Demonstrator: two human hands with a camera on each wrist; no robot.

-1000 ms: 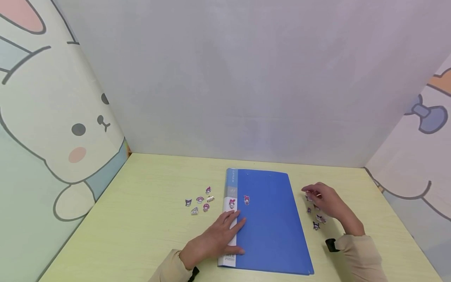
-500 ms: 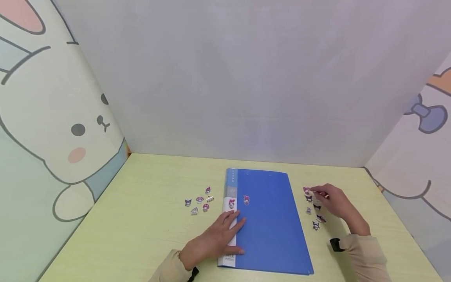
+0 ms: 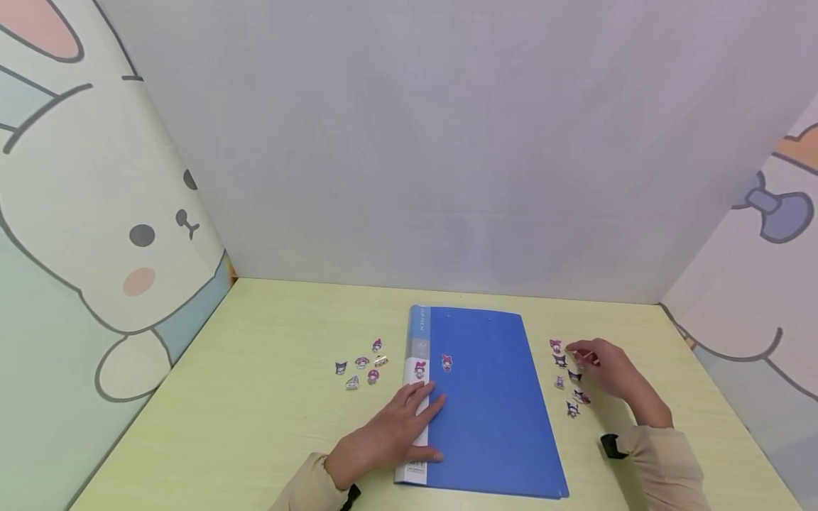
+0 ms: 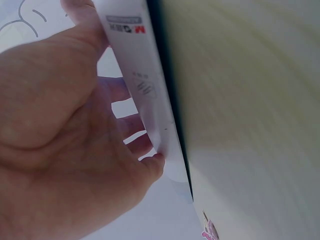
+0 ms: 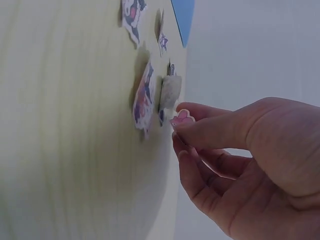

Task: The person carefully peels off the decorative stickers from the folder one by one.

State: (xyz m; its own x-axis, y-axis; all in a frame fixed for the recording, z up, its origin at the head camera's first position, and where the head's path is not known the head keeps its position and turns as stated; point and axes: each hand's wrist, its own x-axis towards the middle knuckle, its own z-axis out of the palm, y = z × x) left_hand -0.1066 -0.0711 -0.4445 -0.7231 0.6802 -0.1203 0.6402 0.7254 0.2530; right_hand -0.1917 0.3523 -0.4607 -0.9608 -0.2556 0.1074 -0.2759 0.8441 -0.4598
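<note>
A blue clip folder (image 3: 486,411) lies on the table, its spine carrying a white label. Spread over the spine and cover, my left hand (image 3: 390,429) rests with extended fingers; the left wrist view shows the spine (image 4: 145,90) beside the palm. One pink sticker (image 3: 446,363) is on the blue cover, another (image 3: 420,369) on the label. Right of the folder, my right hand (image 3: 603,365) pinches a small pink sticker (image 5: 182,118) between thumb and index finger. Several cartoon stickers lie below and beside it, including a pink-hooded one (image 3: 555,345) and a dark-eared one (image 3: 572,409).
Left of the folder lies a loose group of several stickers, among them a purple one (image 3: 341,367) and a pink one (image 3: 373,377). A pale wall (image 3: 434,156) rises behind the yellowish table (image 3: 255,397), with cartoon-printed panels at both sides.
My right hand has drawn back slightly to the right, uncovering the pink-hooded sticker and others near it on the table. The left hand has stayed in place on the folder.
</note>
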